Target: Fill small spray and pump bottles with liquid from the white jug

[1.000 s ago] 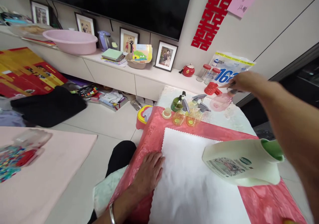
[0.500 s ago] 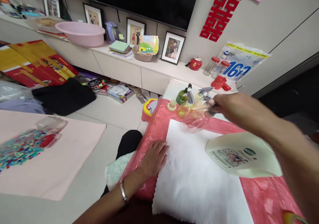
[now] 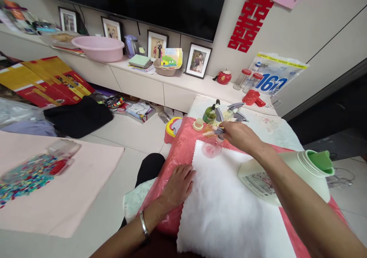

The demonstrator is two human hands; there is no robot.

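My right hand (image 3: 242, 135) is closed around the grey trigger head of a clear spray bottle (image 3: 212, 148), which hangs over the far edge of a white cloth (image 3: 220, 200). Flat on the cloth's left edge and the red table cover lies my left hand (image 3: 179, 185), fingers stretched out. Just beyond the held bottle stand a green pump bottle (image 3: 208, 114), other grey-headed spray bottles, partly hidden, and a small pale cap-like piece (image 3: 198, 124). Under my right forearm is a large pale-green jug (image 3: 301, 174) with a green spout in its open mouth; the forearm covers part of it.
A red plastic cover (image 3: 183, 147) drapes the table. Behind it runs a low cabinet (image 3: 137, 86) with a pink basin (image 3: 99, 48), picture frames, jars and a plastic bag (image 3: 279, 72). At left, a pink sheet (image 3: 80, 189) bears many small coloured pieces (image 3: 31, 177).
My right hand has moved left and slightly nearer with the spray bottle. More of the jug's mouth shows now. My left hand stays in place; the view has shifted slightly.
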